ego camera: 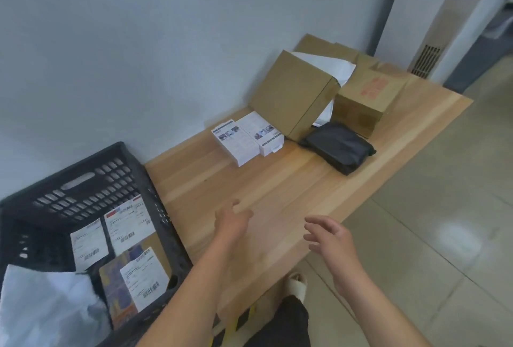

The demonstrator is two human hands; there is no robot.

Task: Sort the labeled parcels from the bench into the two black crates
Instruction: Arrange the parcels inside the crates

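Reaching out over the near part of the wooden bench (277, 185), both hands are seen empty. The left hand (233, 221) is held just above the boards with its fingers loosely spread and nothing gripped. The right hand (330, 235) is held near the bench's front edge, its fingers relaxed and slightly bent, and nothing is grasped by it either.

One black crate (83, 194) is set at the left end of the bench. Three labeled parcels (127, 224) are laid inside it, labels up, beside a white bag (47, 305).

Further along the bench, against the wall, two small white boxes (247, 138) are placed side by side. Just beyond them a plain cardboard box (291, 97) is propped at a tilt. A black bagged parcel (340, 149) is laid at its foot, and a red-printed carton (369, 97) is set behind that. A white mailer (327, 66) is wedged between the two cartons.
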